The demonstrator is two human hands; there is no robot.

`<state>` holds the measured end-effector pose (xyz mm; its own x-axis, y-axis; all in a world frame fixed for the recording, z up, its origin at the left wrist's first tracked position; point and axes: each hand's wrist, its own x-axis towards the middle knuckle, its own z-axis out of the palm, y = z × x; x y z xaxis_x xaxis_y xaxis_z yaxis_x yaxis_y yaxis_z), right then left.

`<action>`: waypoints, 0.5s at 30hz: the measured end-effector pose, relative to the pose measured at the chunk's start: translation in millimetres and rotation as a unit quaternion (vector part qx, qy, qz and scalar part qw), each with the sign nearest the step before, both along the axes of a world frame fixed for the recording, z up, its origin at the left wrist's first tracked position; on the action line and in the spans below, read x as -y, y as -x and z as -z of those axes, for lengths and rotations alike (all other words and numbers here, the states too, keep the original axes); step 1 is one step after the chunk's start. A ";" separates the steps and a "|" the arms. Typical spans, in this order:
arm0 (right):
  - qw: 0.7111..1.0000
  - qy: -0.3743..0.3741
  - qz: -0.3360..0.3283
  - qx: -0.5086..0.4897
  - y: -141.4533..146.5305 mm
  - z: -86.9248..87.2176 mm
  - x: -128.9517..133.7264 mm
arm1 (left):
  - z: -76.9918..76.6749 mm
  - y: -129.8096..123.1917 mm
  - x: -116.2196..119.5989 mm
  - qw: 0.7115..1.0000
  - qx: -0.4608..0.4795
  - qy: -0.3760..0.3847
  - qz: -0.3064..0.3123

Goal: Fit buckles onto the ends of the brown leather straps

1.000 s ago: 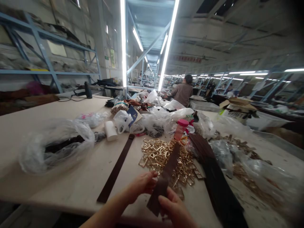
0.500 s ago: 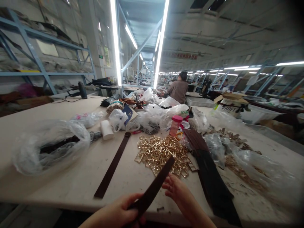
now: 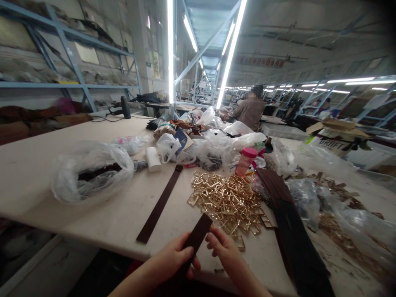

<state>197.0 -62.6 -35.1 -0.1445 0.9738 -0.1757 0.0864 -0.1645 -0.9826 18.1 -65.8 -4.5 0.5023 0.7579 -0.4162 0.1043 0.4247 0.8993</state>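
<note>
My left hand [image 3: 173,258] grips a dark brown leather strap [image 3: 198,233] at the table's near edge; the strap's free end points up and away toward a heap of gold metal buckles [image 3: 227,202]. My right hand [image 3: 224,249] sits just right of the strap with its fingertips against the strap's edge. A second brown strap [image 3: 161,204] lies flat on the table to the left. A stack of dark straps [image 3: 289,218] runs along the right of the buckles.
A clear plastic bag with dark pieces [image 3: 93,173] lies at left. Plastic bags, a white roll [image 3: 152,159] and a pink-capped bottle [image 3: 246,161] crowd the table's far side. A person [image 3: 250,111] stands beyond. Blue shelving [image 3: 62,62] lines the left wall.
The strap has been drawn back toward me, so less of it reaches over the buckles. My left hand moved from beside it to gripping it low down; my right hand shifted to its right edge.
</note>
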 end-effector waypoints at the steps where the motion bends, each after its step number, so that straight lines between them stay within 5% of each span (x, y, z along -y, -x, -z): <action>1: 1.000 -0.002 0.009 0.024 -4.9 2.1 -5.7 | 2.7 5.7 -2.7 1.000 -0.002 0.004 -0.023; 4: 0.997 -0.017 0.015 0.068 -6.2 7.0 -22.2 | 11.8 24.4 -11.3 0.995 0.008 0.016 -0.098; 8: 0.997 -0.047 -0.007 0.062 27.2 4.9 -40.3 | 21.8 37.1 -17.0 0.990 0.032 0.014 -0.135; 12: 0.999 -0.011 -0.035 -0.003 65.7 7.1 -53.9 | 21.4 44.2 -13.8 0.994 0.044 0.031 -0.100; 15: 0.998 0.029 -0.030 -0.055 76.2 23.7 -62.2 | 7.6 69.0 -22.8 0.996 -0.014 -0.068 -0.055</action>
